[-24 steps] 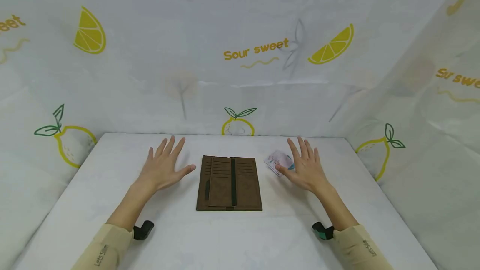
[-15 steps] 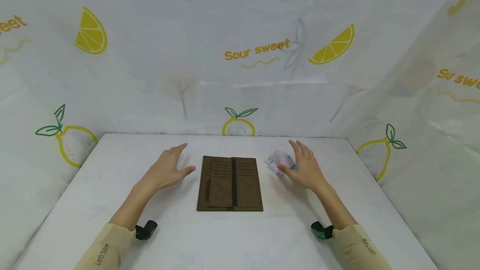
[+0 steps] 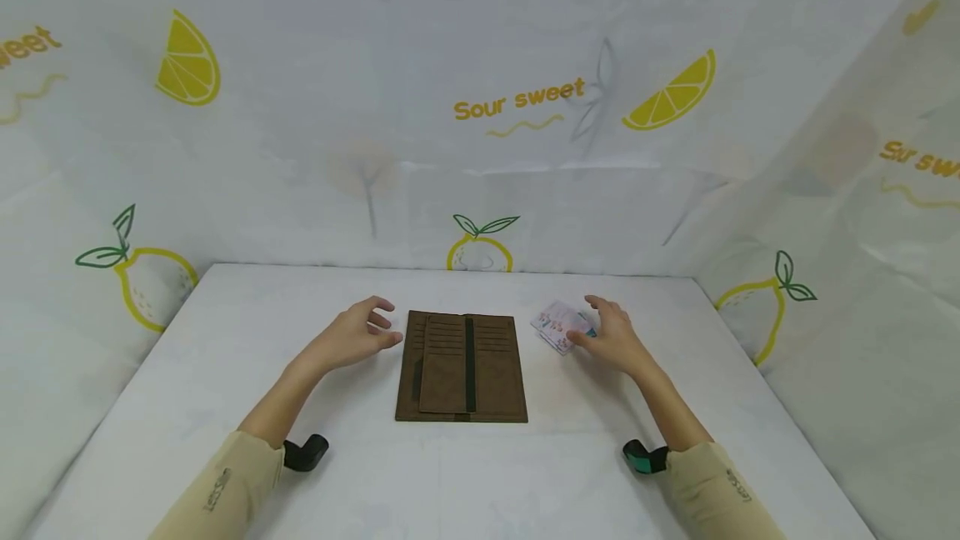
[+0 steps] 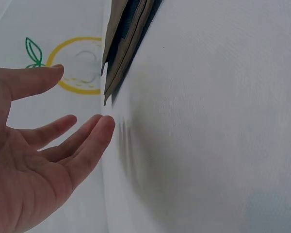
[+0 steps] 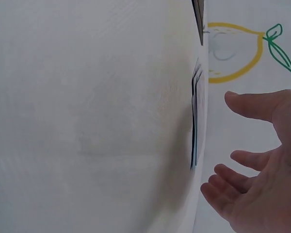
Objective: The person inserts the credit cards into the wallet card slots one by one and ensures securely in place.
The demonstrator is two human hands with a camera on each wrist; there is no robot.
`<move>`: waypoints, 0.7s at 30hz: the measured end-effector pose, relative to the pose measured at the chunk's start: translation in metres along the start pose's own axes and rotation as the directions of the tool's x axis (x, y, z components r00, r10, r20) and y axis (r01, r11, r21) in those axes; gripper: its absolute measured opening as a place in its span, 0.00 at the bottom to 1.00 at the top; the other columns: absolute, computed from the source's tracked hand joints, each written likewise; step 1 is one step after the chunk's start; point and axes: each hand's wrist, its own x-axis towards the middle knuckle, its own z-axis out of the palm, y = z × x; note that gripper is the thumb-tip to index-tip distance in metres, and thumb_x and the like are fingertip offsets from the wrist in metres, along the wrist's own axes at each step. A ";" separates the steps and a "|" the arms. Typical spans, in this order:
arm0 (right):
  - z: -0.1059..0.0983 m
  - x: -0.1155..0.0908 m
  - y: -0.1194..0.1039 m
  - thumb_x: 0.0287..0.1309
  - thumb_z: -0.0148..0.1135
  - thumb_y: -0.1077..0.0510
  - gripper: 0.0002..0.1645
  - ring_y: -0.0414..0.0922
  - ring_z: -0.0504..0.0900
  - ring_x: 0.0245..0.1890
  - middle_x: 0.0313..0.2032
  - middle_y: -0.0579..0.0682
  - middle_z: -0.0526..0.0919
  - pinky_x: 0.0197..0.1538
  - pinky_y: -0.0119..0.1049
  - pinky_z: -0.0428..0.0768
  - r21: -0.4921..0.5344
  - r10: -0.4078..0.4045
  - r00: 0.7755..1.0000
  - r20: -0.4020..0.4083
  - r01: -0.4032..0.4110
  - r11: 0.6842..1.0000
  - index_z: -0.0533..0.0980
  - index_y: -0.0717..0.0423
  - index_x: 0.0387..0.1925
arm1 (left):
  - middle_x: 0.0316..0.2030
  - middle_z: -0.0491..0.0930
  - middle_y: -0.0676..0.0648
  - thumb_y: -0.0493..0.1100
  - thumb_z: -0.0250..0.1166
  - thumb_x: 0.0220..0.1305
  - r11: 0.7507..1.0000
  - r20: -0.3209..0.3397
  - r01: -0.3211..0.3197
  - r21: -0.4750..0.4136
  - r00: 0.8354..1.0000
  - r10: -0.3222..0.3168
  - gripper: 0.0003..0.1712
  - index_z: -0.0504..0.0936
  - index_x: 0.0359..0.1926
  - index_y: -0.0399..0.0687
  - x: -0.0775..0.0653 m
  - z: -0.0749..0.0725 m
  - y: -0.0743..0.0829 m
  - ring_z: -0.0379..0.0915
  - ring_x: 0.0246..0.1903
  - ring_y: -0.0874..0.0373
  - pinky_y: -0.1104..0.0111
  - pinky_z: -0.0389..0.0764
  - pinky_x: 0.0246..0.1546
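A brown long wallet [image 3: 495,373] lies unfolded on the white table, showing rows of card slots and a dark strip down its middle. To its right is a small stack of printed cards [image 3: 553,325]. My left hand [image 3: 348,342] hovers just left of the wallet, thumb and fingers spread apart and loosely bent, holding nothing. Over the right edge of the cards hangs my right hand [image 3: 617,343], its thumb overlapping them in the head view. In the right wrist view the cards [image 5: 198,121] show edge-on, apart from the relaxed fingers [image 5: 223,182].
A white table [image 3: 450,482] reaches back to a white cloth wall [image 3: 300,148] printed with lemons and lettering. More of this cloth hangs at both sides. Dark wrist devices [image 3: 306,452] sit at both cuffs.
Both hands have come lower, and their fingers have gone from spread to more bent. The left hand has shifted right towards the wallet. Wallet and cards have stayed put.
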 end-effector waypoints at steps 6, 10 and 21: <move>0.001 0.002 0.004 0.58 0.66 0.50 0.41 0.64 0.70 0.58 0.60 0.70 0.70 0.56 0.58 0.74 0.036 0.049 0.998 0.047 -0.051 0.998 0.63 0.70 0.65 | 0.47 0.82 0.39 0.49 0.66 0.60 0.989 0.105 0.053 -0.139 0.994 -0.039 0.34 0.68 0.62 0.39 0.006 0.005 -0.001 0.83 0.38 0.53 0.63 0.81 0.39; 0.003 0.005 0.007 0.58 0.66 0.48 0.39 0.61 0.72 0.53 0.55 0.70 0.73 0.54 0.55 0.75 0.011 0.069 0.996 0.047 -0.070 0.997 0.67 0.73 0.61 | 0.45 0.84 0.42 0.47 0.65 0.60 0.979 0.143 0.075 -0.189 0.989 -0.048 0.33 0.67 0.63 0.39 0.007 0.007 -0.001 0.83 0.39 0.52 0.65 0.81 0.40; 0.007 0.010 0.010 0.55 0.68 0.46 0.39 0.53 0.71 0.42 0.49 0.69 0.75 0.46 0.46 0.75 -0.052 0.085 0.995 0.056 -0.082 0.995 0.71 0.75 0.56 | 0.41 0.85 0.46 0.40 0.64 0.58 0.961 0.163 0.135 -0.240 0.982 -0.097 0.30 0.68 0.61 0.39 0.012 0.010 0.000 0.82 0.39 0.56 0.68 0.80 0.41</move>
